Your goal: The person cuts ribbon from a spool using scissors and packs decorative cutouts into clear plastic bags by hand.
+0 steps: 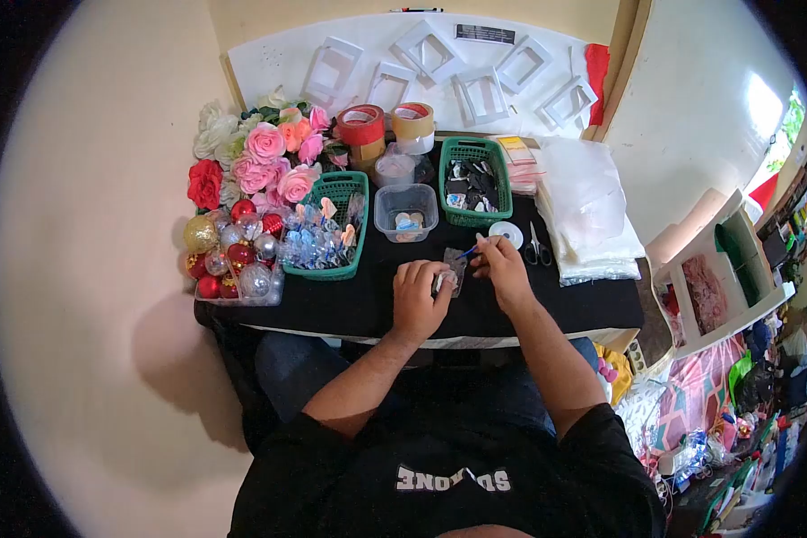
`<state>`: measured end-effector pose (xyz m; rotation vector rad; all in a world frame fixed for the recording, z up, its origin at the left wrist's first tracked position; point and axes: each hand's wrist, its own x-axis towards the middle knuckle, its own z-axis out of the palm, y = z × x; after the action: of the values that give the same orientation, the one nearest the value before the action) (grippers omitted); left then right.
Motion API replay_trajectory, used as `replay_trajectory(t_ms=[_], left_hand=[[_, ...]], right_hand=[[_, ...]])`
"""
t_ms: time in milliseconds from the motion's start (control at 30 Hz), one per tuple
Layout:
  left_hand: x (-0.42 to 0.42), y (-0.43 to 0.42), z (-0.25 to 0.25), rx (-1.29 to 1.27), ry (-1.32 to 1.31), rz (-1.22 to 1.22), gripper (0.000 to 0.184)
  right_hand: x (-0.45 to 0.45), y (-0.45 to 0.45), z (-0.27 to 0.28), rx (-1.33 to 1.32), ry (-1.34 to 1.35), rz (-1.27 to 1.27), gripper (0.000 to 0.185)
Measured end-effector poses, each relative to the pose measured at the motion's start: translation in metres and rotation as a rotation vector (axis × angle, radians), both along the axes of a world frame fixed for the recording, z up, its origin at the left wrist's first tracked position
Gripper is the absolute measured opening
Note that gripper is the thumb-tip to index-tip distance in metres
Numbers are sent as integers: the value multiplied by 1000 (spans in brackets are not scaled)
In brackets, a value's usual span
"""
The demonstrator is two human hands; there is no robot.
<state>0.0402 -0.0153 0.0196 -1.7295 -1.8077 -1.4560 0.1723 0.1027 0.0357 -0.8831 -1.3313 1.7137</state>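
Note:
My left hand (420, 294) is closed around a small clear plastic packet (458, 267) near the front of the black-covered table. Pale contents show at the fingers, too small to name. A thin blue strip (467, 252) runs from the packet's top to my right hand (504, 272), which pinches its end between thumb and finger. Just behind the right hand lies a white spool (506, 233), with black-handled scissors (536, 247) to its right. Beyond the packet stands a clear plastic tub (406, 213) holding a few round pale pieces.
Green baskets hold wrapped blue favours (318, 242) and dark small packets (472, 186). Baubles (242, 255) and artificial roses (264, 161) crowd the left. Tape rolls (361, 125) stand at the back. Plastic sheets (592, 215) are stacked right; white frames (426, 49) lean behind.

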Motion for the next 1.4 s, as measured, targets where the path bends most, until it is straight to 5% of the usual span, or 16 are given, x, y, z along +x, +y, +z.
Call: replay_trajectory(t_ms=[200,300,333,367,433,533,767,1400], left_hand=[[-38,40,38,90,30,-86,11],[-82,88,49,-245,-110,-120,16],[-102,110,64,-643,69,-60,19],[-109,131,65,-645,72,-65,19],[-115,154,59,-1101,431,-8,23],[-104,154,75,-1353,478,1,30],[-123,176,33,-1348,505,-8,33],[-112,133,84,-910,277,-18,31]], right_hand=[[11,18,-10,50,37,-138,18],[8,8,-23,110,44,-98,17],[9,5,-36,126,39,-57,17],[9,6,-37,124,39,-63,17],[10,7,-38,133,19,-49,17],[10,4,-40,159,33,-42,17],[8,5,-47,194,19,-42,18],[9,2,-41,185,46,-10,14]])
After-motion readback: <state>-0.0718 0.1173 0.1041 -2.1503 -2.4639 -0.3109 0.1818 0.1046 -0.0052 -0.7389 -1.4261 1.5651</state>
